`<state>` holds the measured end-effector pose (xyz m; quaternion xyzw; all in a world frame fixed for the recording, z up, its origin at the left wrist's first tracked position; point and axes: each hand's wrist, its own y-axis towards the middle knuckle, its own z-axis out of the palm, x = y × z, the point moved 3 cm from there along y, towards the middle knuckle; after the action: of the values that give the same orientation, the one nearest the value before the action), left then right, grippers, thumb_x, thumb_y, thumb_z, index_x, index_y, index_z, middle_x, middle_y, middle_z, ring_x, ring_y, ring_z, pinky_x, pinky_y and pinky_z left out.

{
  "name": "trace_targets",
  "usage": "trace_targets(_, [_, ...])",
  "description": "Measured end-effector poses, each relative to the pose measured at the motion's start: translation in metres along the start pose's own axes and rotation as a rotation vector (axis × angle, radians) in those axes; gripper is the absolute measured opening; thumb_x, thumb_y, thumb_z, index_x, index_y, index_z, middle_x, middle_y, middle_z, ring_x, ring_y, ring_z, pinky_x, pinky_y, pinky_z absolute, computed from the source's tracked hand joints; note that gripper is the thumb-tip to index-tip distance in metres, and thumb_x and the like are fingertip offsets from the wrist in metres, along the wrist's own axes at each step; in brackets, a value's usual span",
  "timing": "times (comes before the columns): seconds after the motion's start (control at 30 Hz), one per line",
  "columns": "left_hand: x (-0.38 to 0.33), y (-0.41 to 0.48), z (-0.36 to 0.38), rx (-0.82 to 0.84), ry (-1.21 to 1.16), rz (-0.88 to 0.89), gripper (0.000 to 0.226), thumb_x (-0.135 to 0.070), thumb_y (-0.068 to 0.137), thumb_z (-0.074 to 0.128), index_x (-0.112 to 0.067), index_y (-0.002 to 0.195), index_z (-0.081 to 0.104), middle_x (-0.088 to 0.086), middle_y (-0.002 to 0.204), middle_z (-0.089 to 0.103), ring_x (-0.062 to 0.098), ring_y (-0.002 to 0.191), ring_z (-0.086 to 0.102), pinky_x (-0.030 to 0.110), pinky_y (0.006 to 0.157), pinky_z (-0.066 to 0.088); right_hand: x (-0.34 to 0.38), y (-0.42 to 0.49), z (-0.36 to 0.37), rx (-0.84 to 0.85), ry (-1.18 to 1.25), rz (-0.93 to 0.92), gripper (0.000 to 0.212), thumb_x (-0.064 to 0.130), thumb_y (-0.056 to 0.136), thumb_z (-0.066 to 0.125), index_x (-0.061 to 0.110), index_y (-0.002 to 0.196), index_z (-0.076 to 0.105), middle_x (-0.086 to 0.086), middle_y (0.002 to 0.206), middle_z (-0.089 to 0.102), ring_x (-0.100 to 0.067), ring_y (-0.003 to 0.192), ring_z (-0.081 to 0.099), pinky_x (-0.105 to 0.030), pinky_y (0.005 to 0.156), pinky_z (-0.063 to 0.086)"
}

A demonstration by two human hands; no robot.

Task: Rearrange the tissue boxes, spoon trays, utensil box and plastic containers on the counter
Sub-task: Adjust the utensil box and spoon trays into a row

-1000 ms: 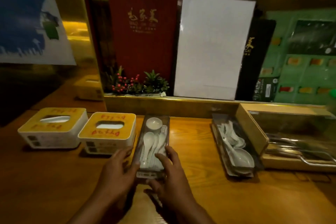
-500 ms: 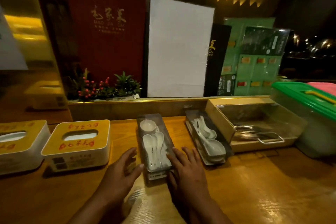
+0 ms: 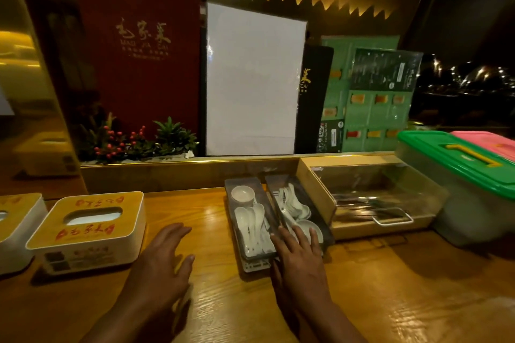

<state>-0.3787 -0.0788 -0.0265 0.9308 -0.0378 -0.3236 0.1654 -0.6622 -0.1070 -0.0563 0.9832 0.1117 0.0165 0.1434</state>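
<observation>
Wooden counter, lower half of frame, dim warm light.

Left hand: lower centre, fingers spread wide, palm down over bare wood between the tissue box and the spoon trays; holds nothing.

Right hand: right of centre, flat and open, fingers lying across the near ends of both trays; presses rather than grasps.

Left tray: centre, clear lid, white spoons and a small cup at its far end.

Right tray: just beside the left one, long sides touching or nearly so, angled slightly; white spoons inside.

Utensil box: right of the trays, wooden frame, clear cover, metal handle; touching the right tray.

Container: right edge, clear body, green lid with yellow handle. Pink lid behind it.

Tissue box: lower left, white with yellow top. Second box: left edge, cropped, just beside the first.

Upper frame: red menu, white board, green menu, plant.
</observation>
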Motion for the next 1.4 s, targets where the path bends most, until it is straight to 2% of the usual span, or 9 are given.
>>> trace_targets(0.13, [0.005,0.009,-0.016,-0.075,0.144,0.012,0.056,-0.021,0.082,0.076,-0.021,0.135,0.057,0.002,0.145,0.051,0.025,0.129,0.049,0.041,0.099,0.044,-0.005,0.000,0.001,-0.010,0.016,0.012,0.055,0.050,0.087,0.042,0.029,0.137,0.056,-0.003,0.142,0.058,-0.029,0.136,0.047,-0.056,0.113,0.017])
trace_targets(0.27, [0.025,0.017,-0.028,-0.089,0.270,-0.097,0.061,-0.022,0.081,0.076,-0.017,0.138,0.054,0.008,0.147,0.048,0.030,0.138,0.040,0.055,0.107,0.040,-0.005,-0.001,0.002,-0.036,0.050,0.029,0.054,0.048,0.088,0.040,0.029,0.136,0.057,-0.004,0.142,0.058,-0.029,0.135,0.049,-0.054,0.113,0.023])
trace_targets(0.37, [0.038,0.018,-0.034,-0.084,0.360,-0.162,0.065,-0.024,0.081,0.076,-0.013,0.140,0.052,0.013,0.149,0.047,0.034,0.141,0.035,0.058,0.113,0.031,-0.004,-0.001,0.004,-0.046,0.084,0.040,0.052,0.042,0.087,0.060,0.027,0.137,0.056,-0.004,0.144,0.057,-0.029,0.135,0.049,-0.054,0.111,0.038])
trace_targets(0.5, [0.044,0.020,-0.038,-0.076,0.398,-0.226,0.068,-0.018,0.076,0.081,-0.006,0.138,0.055,0.019,0.146,0.050,0.040,0.137,0.038,0.062,0.109,0.031,-0.002,-0.001,0.005,-0.042,0.098,0.061,0.057,0.037,0.084,0.071,0.027,0.138,0.055,-0.004,0.146,0.055,-0.029,0.136,0.047,-0.054,0.109,0.040])
trace_targets(0.8, [0.051,0.013,-0.037,-0.054,0.367,-0.212,0.069,-0.018,0.078,0.080,-0.006,0.140,0.053,0.018,0.149,0.046,0.039,0.140,0.032,0.061,0.113,0.023,0.002,-0.001,0.002,-0.084,0.063,0.073,0.059,0.039,0.080,0.075,0.025,0.135,0.059,-0.006,0.142,0.058,-0.031,0.133,0.051,-0.054,0.107,0.042])
trace_targets(1.0, [0.054,0.013,-0.036,-0.030,0.368,-0.205,0.073,-0.024,0.080,0.077,-0.010,0.145,0.047,0.015,0.154,0.040,0.035,0.145,0.028,0.054,0.118,0.016,0.004,0.002,0.004,-0.065,0.039,0.090,0.059,0.042,0.078,0.077,0.027,0.133,0.061,-0.006,0.140,0.060,-0.032,0.131,0.052,-0.054,0.106,0.042])
trace_targets(1.17, [0.052,0.013,-0.039,-0.024,0.342,-0.218,0.074,-0.027,0.082,0.075,-0.013,0.147,0.043,0.011,0.158,0.035,0.034,0.147,0.022,0.056,0.117,0.017,0.006,0.004,0.007,-0.064,0.040,0.100,0.059,0.044,0.078,0.077,0.027,0.133,0.061,-0.006,0.140,0.060,-0.032,0.132,0.052,-0.055,0.106,0.042])
trace_targets(1.27, [0.058,0.013,-0.040,0.020,0.307,-0.225,0.076,-0.029,0.083,0.075,-0.016,0.149,0.041,0.008,0.160,0.032,0.033,0.148,0.020,0.057,0.116,0.020,0.006,0.004,0.004,-0.044,0.030,0.101,0.060,0.045,0.080,0.074,0.027,0.135,0.059,-0.006,0.143,0.057,-0.032,0.134,0.049,-0.055,0.110,0.038])
trace_targets(1.4, [0.059,0.009,-0.055,-0.002,0.198,-0.197,0.069,-0.030,0.083,0.073,-0.020,0.146,0.046,0.003,0.157,0.035,0.031,0.143,0.029,0.057,0.109,0.037,0.021,0.007,-0.006,0.008,0.089,0.105,0.069,0.047,0.082,0.056,0.024,0.146,0.046,-0.008,0.157,0.038,-0.030,0.148,0.025,-0.054,0.121,0.007])
